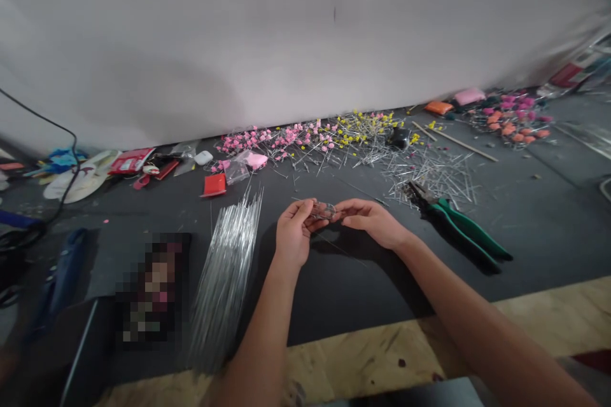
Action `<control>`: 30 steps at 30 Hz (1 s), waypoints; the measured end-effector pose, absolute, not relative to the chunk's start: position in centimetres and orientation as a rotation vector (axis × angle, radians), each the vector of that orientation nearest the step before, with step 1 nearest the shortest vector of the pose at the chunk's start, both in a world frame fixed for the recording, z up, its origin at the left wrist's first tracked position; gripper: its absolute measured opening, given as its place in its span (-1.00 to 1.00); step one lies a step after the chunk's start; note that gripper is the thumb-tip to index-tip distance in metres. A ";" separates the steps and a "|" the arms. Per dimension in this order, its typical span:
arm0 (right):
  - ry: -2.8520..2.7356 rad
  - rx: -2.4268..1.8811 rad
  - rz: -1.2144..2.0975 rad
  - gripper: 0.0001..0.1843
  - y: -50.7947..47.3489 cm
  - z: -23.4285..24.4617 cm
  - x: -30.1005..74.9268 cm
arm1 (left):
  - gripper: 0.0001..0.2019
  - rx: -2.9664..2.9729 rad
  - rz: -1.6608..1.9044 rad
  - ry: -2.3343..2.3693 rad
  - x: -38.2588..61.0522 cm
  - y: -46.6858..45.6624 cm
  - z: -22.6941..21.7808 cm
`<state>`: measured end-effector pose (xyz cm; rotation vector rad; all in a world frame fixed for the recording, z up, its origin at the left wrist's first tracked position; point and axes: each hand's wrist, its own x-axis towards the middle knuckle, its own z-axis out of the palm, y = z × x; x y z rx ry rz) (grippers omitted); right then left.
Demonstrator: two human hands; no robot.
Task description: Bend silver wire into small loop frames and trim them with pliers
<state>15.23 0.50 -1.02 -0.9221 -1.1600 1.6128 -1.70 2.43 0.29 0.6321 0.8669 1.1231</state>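
Observation:
In the head view, my left hand (294, 234) pinches a thin silvery wire (328, 210), part of which looks curled into a small loop. My right hand (377, 224) meets it from the other side, thumb and fingertips closed at the loop's right edge. Both hands are held over the dark tabletop. To the left of them lies a thick bundle of straight metal wires (229, 267). Pliers with green handles (461, 229) rest at the right, their jaws by a heap of short wire pieces (432, 172).
Wires with pink tips (272, 140) and yellow tips (363, 124) line the wall. Coral and magenta-tipped wires (520, 117) lie at the far right. A red packet (214, 185) sits behind the bundle. A dark blue tool (64, 273) and a black cable (75, 159) are at the left.

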 end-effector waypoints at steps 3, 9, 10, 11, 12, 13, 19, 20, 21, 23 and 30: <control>-1.147 -0.920 1.571 -0.71 0.4 -1.3 15.1 | -0.80 0.653 1.127 0.881 -1.5 2.4 0.2; -1.086 -1.099 1.373 -0.86 0.4 -1.7 14.5 | -0.79 0.710 1.128 0.881 -0.9 2.4 0.0; -1.075 -1.109 1.351 -0.86 0.4 -1.7 14.5 | -0.79 0.719 1.132 0.873 -0.9 2.4 -0.1; -1.063 -1.111 1.339 -0.86 0.4 -1.8 14.4 | -0.79 0.725 1.136 0.864 -0.8 2.4 -0.1; -1.051 -1.109 1.333 -0.87 0.5 -1.8 14.4 | -0.79 0.728 1.140 0.858 -0.8 2.4 -0.2; -1.041 -1.102 1.333 -0.87 0.5 -1.8 14.4 | -0.79 0.728 1.142 0.857 -0.8 2.4 -0.2; -1.036 -1.080 1.336 -0.87 0.4 -1.8 14.1 | -0.78 0.710 1.146 0.854 -0.8 2.1 -0.3; -1.042 -1.083 1.333 -0.87 0.4 -1.8 14.1 | -0.78 0.711 1.150 0.844 -0.9 2.1 -0.3; -1.048 -1.084 1.331 -0.87 0.4 -1.8 14.1 | -0.78 0.713 1.153 0.836 -0.9 2.1 -0.3; -1.052 -1.080 1.341 -0.88 0.4 -1.8 14.1 | -0.79 0.716 1.157 0.824 -0.9 2.1 -0.3; -0.969 -1.024 1.468 -0.90 0.6 -1.7 14.6 | -0.82 0.679 1.112 0.784 -1.0 2.1 -0.1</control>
